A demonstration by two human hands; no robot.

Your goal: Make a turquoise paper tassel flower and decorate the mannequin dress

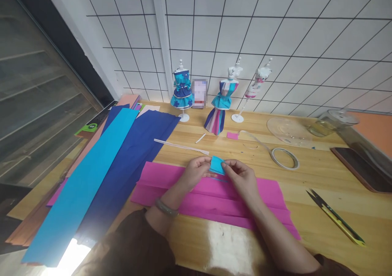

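Between my two hands is a small folded piece of light-blue crepe paper [217, 165]. My left hand [197, 170] pinches its left edge, and the fingertips of my right hand [241, 176] grip its right side. Both hands are above a creased sheet of magenta crepe paper [196, 202], which lies flat across the table in front of me. A thin blue edge shows just beneath the held piece; I cannot tell what it belongs to.
Blue paper sheets [122, 157] are stacked at left. Miniature dress forms [181, 88] stand at the back, near a paper gown [218, 112]. A tape roll [284, 159], yellow thread snips [337, 219], a phone [361, 168] and a glass jar [332, 123] lie to the right.
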